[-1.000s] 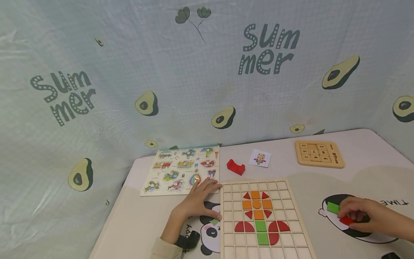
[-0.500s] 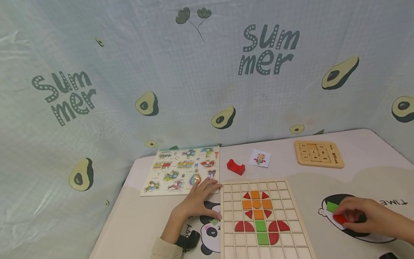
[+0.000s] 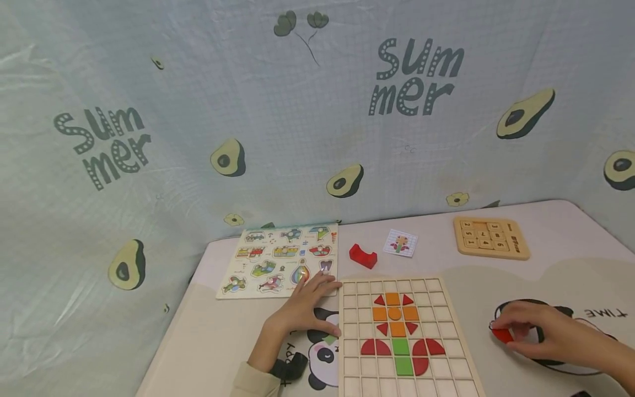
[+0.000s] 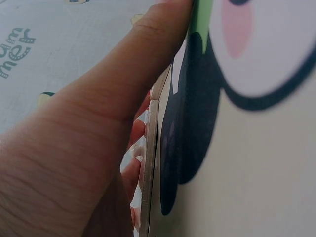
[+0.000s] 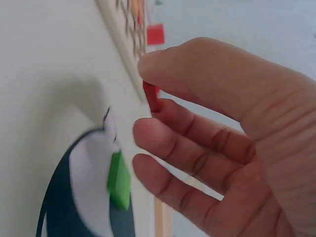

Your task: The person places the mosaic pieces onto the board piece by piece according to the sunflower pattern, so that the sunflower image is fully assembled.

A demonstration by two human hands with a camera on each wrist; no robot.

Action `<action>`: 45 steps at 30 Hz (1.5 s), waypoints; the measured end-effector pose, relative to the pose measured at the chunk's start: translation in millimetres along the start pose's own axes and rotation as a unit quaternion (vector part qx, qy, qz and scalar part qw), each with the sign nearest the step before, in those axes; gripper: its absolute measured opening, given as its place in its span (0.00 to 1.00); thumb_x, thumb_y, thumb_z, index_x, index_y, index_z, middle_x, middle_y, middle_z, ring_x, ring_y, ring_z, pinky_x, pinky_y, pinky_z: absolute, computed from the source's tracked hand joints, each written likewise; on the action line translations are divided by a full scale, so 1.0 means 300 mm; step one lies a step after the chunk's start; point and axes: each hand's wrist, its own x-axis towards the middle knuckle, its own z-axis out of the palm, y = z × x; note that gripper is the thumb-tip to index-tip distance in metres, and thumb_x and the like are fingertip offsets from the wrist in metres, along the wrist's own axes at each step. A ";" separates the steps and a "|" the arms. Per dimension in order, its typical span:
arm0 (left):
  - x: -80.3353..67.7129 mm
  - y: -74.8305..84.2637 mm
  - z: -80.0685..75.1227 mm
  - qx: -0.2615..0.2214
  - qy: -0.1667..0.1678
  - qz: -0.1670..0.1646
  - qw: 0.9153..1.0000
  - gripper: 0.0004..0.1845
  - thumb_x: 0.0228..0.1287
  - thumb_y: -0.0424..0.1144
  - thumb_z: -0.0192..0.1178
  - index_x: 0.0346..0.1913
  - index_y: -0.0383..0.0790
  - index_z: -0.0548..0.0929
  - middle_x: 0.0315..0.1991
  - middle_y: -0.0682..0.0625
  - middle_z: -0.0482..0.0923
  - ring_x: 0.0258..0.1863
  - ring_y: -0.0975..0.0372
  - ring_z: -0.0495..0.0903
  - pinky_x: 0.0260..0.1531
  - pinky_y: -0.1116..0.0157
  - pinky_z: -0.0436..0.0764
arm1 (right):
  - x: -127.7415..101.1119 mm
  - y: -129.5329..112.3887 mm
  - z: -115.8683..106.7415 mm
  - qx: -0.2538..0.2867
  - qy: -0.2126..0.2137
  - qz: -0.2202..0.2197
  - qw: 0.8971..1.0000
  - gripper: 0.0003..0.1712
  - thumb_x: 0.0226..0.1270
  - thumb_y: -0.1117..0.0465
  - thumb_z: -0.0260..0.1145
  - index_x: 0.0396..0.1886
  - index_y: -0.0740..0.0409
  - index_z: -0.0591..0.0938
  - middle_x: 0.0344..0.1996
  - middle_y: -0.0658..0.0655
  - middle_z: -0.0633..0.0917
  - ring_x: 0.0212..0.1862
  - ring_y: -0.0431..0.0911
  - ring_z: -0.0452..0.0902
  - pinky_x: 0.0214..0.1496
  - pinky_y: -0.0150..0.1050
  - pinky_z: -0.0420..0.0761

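Lower right, the right hand (image 3: 538, 333) is pinching a red piece (image 3: 502, 334) between thumb and fingers; the left hand (image 3: 302, 309) is lying flat, fingers spread, beside the grid board (image 3: 446, 331).

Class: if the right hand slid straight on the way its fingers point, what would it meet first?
Probably the wooden grid puzzle board: the right hand, pinching a small red flat piece, points at its near edge across bare table mat; height unclear.

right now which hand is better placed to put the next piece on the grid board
Right. The right hand already pinches a red piece beside the grid board, while the left hand lies flat at the board's left edge, holding nothing.
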 end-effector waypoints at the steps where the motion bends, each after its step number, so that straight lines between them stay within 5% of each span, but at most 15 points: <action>1: 0.001 -0.001 0.001 0.000 0.001 -0.001 1.000 0.50 0.41 0.60 0.76 0.70 0.52 0.68 0.71 0.51 0.60 0.77 0.52 0.45 0.74 0.43 0.39 | 0.009 -0.002 0.005 -0.002 0.001 -0.012 1.000 0.32 0.43 0.78 0.75 0.49 0.50 0.81 0.37 0.44 0.78 0.31 0.33 0.71 0.26 0.24 0.69; 6: 0.002 -0.005 0.003 0.000 0.001 -0.003 1.000 0.50 0.41 0.60 0.76 0.70 0.52 0.68 0.72 0.51 0.60 0.77 0.52 0.45 0.74 0.43 0.39 | 0.052 -0.023 0.035 0.006 -0.009 -0.037 0.999 0.29 0.46 0.75 0.76 0.48 0.50 0.81 0.37 0.44 0.78 0.31 0.33 0.72 0.27 0.24 0.71; 13: 0.005 -0.007 0.004 0.005 0.002 -0.002 1.000 0.50 0.41 0.61 0.76 0.70 0.53 0.68 0.72 0.51 0.59 0.77 0.52 0.45 0.74 0.43 0.39 | 0.103 -0.067 0.084 0.039 -0.071 0.009 0.997 0.18 0.58 0.66 0.73 0.47 0.48 0.83 0.38 0.41 0.79 0.35 0.31 0.73 0.30 0.23 0.73; 19: 0.005 -0.006 0.003 0.006 0.001 -0.003 1.000 0.50 0.41 0.61 0.76 0.70 0.53 0.68 0.72 0.52 0.60 0.77 0.53 0.45 0.74 0.44 0.39 | 0.144 -0.089 0.144 0.038 -0.063 -0.021 0.997 0.18 0.59 0.65 0.73 0.48 0.47 0.83 0.42 0.42 0.80 0.39 0.33 0.73 0.35 0.24 0.75; 31: 0.005 -0.010 0.006 0.012 0.002 -0.001 1.000 0.50 0.41 0.62 0.76 0.70 0.54 0.68 0.71 0.52 0.59 0.77 0.53 0.46 0.74 0.44 0.39 | 0.225 -0.154 0.224 0.055 -0.092 0.010 0.994 0.13 0.66 0.58 0.68 0.49 0.43 0.83 0.42 0.40 0.79 0.43 0.33 0.73 0.37 0.24 0.77; 45: 0.006 -0.012 0.009 0.015 -0.002 -0.005 1.000 0.50 0.42 0.63 0.75 0.71 0.55 0.67 0.72 0.52 0.60 0.77 0.53 0.47 0.75 0.45 0.39 | 0.309 -0.223 0.329 0.010 -0.092 0.032 0.995 0.08 0.66 0.53 0.68 0.45 0.44 0.84 0.41 0.42 0.79 0.40 0.33 0.72 0.37 0.25 0.79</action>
